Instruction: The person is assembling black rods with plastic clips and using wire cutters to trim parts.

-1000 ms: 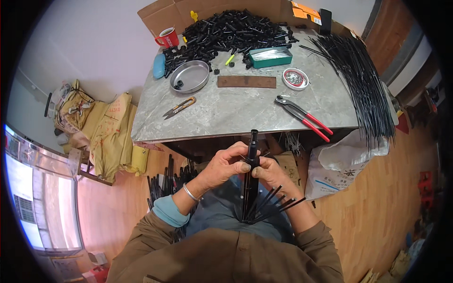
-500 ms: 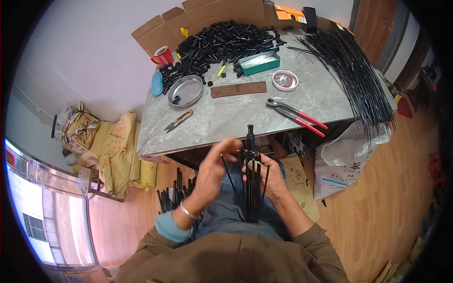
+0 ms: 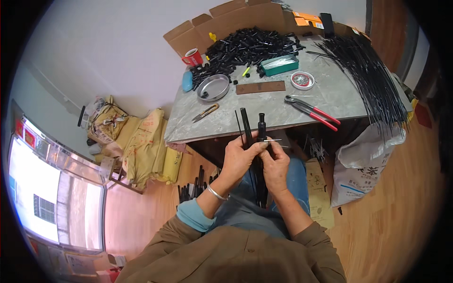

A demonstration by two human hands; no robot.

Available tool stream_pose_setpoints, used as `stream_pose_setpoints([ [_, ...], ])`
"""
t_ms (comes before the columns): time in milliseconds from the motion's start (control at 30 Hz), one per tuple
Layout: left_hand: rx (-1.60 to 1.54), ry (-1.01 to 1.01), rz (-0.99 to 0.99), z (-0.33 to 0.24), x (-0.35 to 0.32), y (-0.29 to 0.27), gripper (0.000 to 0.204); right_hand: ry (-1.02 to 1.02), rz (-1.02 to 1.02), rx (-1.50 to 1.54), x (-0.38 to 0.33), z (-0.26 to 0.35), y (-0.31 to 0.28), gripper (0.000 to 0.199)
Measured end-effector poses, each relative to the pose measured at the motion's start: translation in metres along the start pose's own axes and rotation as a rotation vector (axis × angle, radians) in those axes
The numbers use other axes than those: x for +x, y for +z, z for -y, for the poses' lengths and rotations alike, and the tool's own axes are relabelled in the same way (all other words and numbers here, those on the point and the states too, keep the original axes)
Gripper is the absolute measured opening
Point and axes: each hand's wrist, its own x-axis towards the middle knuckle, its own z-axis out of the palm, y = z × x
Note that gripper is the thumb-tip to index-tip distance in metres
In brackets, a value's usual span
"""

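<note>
Over my lap, my left hand (image 3: 239,159) is closed round a black tube (image 3: 244,123) that sticks up above the fingers, with a thin black rod (image 3: 239,125) beside it. Close against it, my right hand (image 3: 275,169) is pinched at the base of an upright black stepped fitting (image 3: 262,124). A thin silvery pin (image 3: 272,140) lies crosswise just below that fitting, at the fingertips of both hands. More long black rods (image 3: 258,184) run down between my wrists onto my blue trousers. My fingers hide where these parts meet.
The grey table (image 3: 212,125) ahead holds a heap of black fittings (image 3: 252,47), red-handled pincers (image 3: 311,112), snips (image 3: 206,113), a round metal dish (image 3: 213,88), a teal pin box (image 3: 281,65) and a bundle of black rods (image 3: 370,70). A white sack (image 3: 361,165) stands right.
My left hand, blurred and raised with spread fingers before, has come in beside my right hand and closed on a black tube. The view has shifted, so the table appears further right.
</note>
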Motion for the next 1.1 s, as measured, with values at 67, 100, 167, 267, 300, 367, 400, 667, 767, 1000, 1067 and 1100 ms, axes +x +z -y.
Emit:
stream_pose_setpoints([
  [67, -0.011, -0.039, 0.064, -0.008, -0.004, -0.001, 0.033, -0.08, -0.011, -0.077, -0.001, 0.006, 0.0, 0.023],
  [100, -0.05, -0.009, 0.071, -0.007, -0.003, -0.001, 0.032, -0.197, 0.005, -0.187, 0.001, 0.007, -0.003, 0.025],
  [167, -0.088, 0.011, 0.073, -0.002, -0.005, -0.004, 0.03, -0.317, 0.017, -0.287, 0.0, 0.011, -0.008, 0.027],
  [267, -0.118, 0.049, 0.052, -0.001, -0.008, -0.004, 0.029, -0.382, -0.008, -0.424, -0.003, 0.027, -0.014, 0.022],
  [300, -0.112, 0.062, 0.026, 0.0, -0.011, -0.002, 0.029, -0.199, 0.046, -0.524, -0.006, 0.029, -0.019, 0.018],
  [367, -0.141, 0.059, 0.041, 0.001, -0.014, -0.001, 0.029, -0.01, 0.096, -0.617, -0.007, 0.036, -0.027, 0.015],
  [400, -0.175, 0.056, 0.05, 0.001, -0.015, -0.001, 0.028, 0.014, 0.164, -0.518, -0.003, 0.04, -0.031, 0.014],
  [667, -0.149, 0.063, 0.062, -0.008, -0.027, 0.0, 0.028, 0.437, 0.494, -0.101, 0.028, 0.028, -0.05, 0.027],
  [767, -0.153, 0.043, 0.079, -0.003, -0.018, -0.004, 0.029, 0.457, 0.582, -0.08, 0.034, 0.024, -0.047, 0.024],
  [1000, -0.057, 0.009, 0.202, -0.002, 0.001, -0.012, 0.033, 0.532, 0.487, -0.155, 0.044, 0.013, -0.05, 0.025],
  [1067, -0.06, -0.012, 0.202, 0.003, 0.004, -0.013, 0.031, 0.613, 0.513, -0.061, 0.047, 0.011, -0.054, 0.026],
  [1100, -0.056, -0.026, 0.195, 0.005, 0.006, -0.014, 0.029, 0.643, 0.495, -0.007, 0.047, 0.014, -0.049, 0.027],
])
